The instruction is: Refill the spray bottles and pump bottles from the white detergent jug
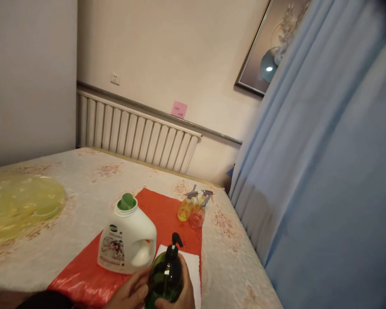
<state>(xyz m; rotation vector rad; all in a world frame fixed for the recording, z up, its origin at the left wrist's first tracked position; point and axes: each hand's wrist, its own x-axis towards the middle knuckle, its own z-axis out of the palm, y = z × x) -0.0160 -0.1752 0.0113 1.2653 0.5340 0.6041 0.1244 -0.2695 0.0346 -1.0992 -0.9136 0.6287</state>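
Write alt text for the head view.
A right hand grips a dark green pump bottle, the left hand at its side. To the left, a white jug stands on a red sheet over a floral cloth; small spray bottles stand farther back.

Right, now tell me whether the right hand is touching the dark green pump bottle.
Touching. The head view shows it plainly: the right hand curls around one side of the dark green pump bottle, its thumb lying across the front.

Left hand point(131, 292) and right hand point(187, 285) on green pump bottle point(165, 277), white jug point(133, 244) beside, 3 spray bottles point(184, 210) beyond.
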